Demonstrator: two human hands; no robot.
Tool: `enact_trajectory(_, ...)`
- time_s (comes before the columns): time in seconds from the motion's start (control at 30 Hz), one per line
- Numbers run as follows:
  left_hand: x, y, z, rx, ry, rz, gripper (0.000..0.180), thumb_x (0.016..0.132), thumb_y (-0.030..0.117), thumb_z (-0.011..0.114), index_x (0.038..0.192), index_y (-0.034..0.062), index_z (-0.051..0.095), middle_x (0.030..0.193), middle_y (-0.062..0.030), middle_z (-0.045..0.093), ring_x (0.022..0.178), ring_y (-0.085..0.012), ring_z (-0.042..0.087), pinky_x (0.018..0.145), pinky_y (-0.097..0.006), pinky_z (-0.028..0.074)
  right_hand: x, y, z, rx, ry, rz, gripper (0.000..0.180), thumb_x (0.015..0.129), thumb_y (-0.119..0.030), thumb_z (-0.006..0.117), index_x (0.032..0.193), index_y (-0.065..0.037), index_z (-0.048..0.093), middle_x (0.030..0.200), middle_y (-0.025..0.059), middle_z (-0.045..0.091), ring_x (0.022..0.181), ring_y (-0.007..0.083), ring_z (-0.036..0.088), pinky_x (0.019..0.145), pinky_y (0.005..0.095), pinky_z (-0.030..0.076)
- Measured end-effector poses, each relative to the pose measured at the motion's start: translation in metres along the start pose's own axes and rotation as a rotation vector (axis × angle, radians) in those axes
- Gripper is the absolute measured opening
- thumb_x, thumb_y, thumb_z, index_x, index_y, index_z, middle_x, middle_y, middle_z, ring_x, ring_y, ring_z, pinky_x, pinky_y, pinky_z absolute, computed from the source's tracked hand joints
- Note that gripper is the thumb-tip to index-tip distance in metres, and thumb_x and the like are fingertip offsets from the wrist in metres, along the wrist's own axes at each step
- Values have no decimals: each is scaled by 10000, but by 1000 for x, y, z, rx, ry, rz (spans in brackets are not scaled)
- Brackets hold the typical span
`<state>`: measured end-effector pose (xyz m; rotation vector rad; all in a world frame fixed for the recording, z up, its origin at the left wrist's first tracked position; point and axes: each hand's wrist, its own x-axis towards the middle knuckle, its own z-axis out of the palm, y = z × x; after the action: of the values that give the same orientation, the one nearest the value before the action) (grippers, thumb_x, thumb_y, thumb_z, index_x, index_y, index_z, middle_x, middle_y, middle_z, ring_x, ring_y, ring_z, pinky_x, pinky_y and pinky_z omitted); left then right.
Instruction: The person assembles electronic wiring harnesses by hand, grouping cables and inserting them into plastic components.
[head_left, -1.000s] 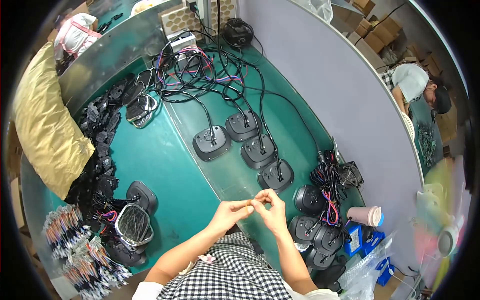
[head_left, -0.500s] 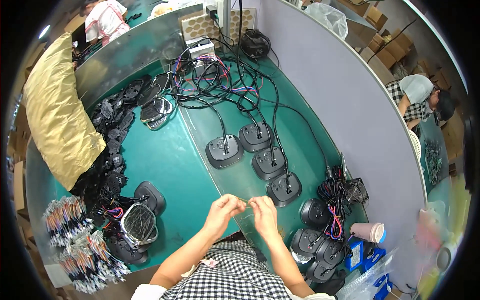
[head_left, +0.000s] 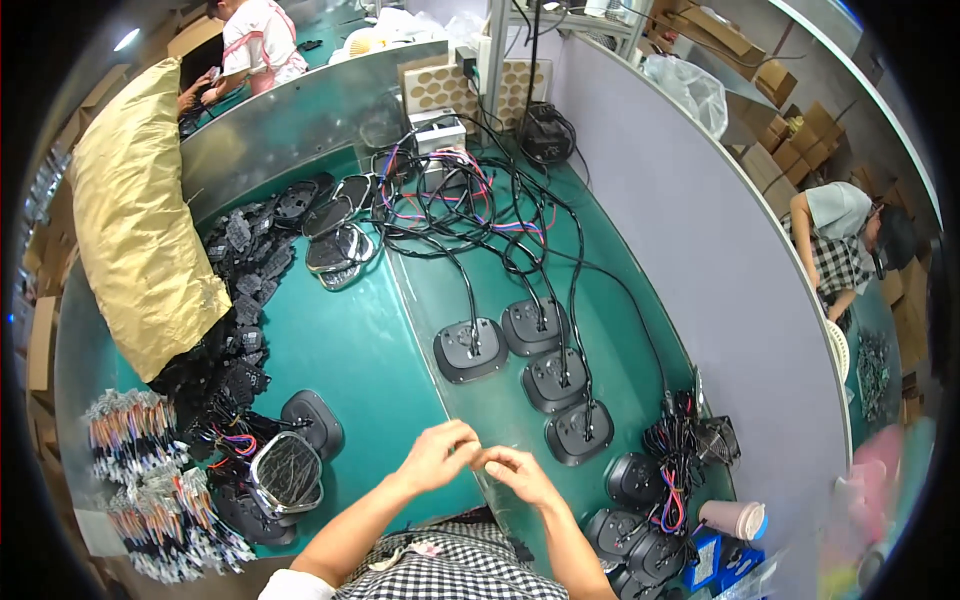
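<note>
My left hand [head_left: 445, 456] and my right hand [head_left: 518, 474] meet over the front part of the green table, fingertips almost touching. The left fingers are pinched together; those of the right are curled and closed toward them. What they hold, if anything, is too small or hidden to make out. Just beyond my hands, several black rounded housings [head_left: 580, 432] lie with cables rising from their middles. These run back to a tangle of black cables [head_left: 470, 205] with red and blue wires.
A yellow sack [head_left: 140, 220] leans at the left beside a heap of small black parts [head_left: 240, 260]. Bundled wires [head_left: 135, 430] sit at the left edge. A grey partition [head_left: 690, 240] bounds the right, near a pink cup [head_left: 733, 518]. Two people work beyond the partitions.
The view has shifted, so the table sits lower in the picture. A thin yellowish strand showed between my fingertips before; it cannot be seen now. My right fingers have bent over more.
</note>
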<state>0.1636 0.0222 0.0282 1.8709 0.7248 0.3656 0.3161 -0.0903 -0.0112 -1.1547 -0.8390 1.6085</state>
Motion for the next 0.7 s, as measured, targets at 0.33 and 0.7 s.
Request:
enact_trajectory(0.33, 97, -52, -4, -523, -504, -293, 157, 850, 196, 548, 855, 40, 557, 743, -19, 575, 685, -102, 558, 571, -239, 436, 31, -3, -46, 802, -75, -77, 236, 851, -244, 504, 876, -11, 524, 545, -13, 411, 763, 197, 532, 716, 255, 358)
enact_trajectory(0.7, 288, -139, -22, -947, 756, -517, 286, 883, 322, 481, 1015, 70, 451, 608, -27, 465, 413, -97, 404, 348, -234, 297, 65, -41, -85, 98, 189, 81, 788, 787, -109, 552, 1396, -52, 56, 951, 151, 597, 862, 233, 588, 641, 271, 440)
